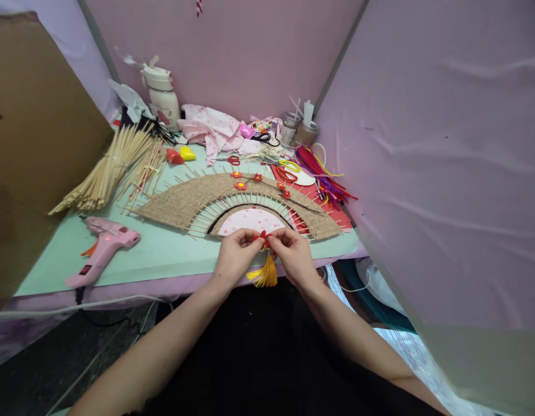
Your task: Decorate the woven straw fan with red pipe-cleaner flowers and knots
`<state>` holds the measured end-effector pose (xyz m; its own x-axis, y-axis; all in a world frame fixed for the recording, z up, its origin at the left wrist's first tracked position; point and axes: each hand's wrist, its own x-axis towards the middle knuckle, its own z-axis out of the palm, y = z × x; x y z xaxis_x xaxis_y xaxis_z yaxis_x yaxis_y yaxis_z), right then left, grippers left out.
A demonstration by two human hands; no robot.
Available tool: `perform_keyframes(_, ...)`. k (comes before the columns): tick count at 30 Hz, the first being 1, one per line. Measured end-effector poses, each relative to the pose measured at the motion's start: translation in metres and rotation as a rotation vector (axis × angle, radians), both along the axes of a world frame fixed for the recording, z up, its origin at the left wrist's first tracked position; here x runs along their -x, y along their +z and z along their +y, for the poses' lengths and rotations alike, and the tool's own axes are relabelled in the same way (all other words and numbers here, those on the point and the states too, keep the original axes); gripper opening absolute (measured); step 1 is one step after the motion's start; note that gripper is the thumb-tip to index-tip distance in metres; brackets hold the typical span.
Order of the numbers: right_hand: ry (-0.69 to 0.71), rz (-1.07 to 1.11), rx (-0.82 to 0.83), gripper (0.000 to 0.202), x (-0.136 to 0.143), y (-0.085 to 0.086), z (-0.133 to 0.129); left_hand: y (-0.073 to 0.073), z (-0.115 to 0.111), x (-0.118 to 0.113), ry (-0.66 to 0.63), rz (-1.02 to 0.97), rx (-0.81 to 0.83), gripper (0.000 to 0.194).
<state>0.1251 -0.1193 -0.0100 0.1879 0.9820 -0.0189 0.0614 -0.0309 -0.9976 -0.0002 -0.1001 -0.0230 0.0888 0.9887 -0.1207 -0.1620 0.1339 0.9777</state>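
A small red ornament [263, 236] is pinched between the fingertips of my left hand [237, 254] and my right hand [292, 249], at the table's front edge. From it hangs a yellow tassel [266, 273]. Just beyond my hands lies a wide fan [176, 201] of woven tan cord on thin sticks. Red and orange flowers [240, 186] and dark stems decorate its upper part. Its inner half-circle [250, 221] is white with pink dots and edged in black. My fingertips hide part of the ornament.
A pink glue gun [103, 248] lies at the left, its cable over the front edge. Bundled sticks [114, 167], a bottle [163, 101], dotted cloth [213, 128], scissors [287, 173] and colourful fuzzy stems [323, 173] are behind and around the fan. Cardboard [37, 133] stands at the far left.
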Motion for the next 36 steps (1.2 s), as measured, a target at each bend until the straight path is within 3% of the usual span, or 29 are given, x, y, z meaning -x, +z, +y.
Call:
perform_keyframes(7, -0.102, 0.073, -0.073, 0.016, 0.004, -0.003, 0.003, -0.001, -0.009, -0.007, 0.035, -0.306, 0.123, 0.036)
perform_keyframes(20, -0.087, 0.199, -0.125, 0.016, 0.017, -0.015, -0.003, 0.003, -0.010, -0.011, 0.138, -0.461, 0.157, 0.024)
perform_keyframes(24, 0.014, 0.047, -0.098, 0.017, 0.009, -0.008, -0.006, 0.007, -0.008, -0.005, 0.151, -0.451, 0.210, 0.023)
perform_keyframes(28, -0.016, -0.204, -0.199, 0.016, -0.007, 0.006, -0.006, 0.011, -0.007, -0.001, 0.052, -0.398, 0.268, 0.025)
perform_keyframes(32, 0.077, -0.434, -0.272, 0.014, -0.014, 0.017, -0.005, 0.013, -0.009, -0.001, -0.014, -0.376, 0.283, 0.028)
perform_keyframes(36, 0.034, -0.504, -0.281, 0.016, -0.011, 0.016, -0.006, 0.013, -0.011, -0.001, -0.052, -0.400, 0.270, 0.026)
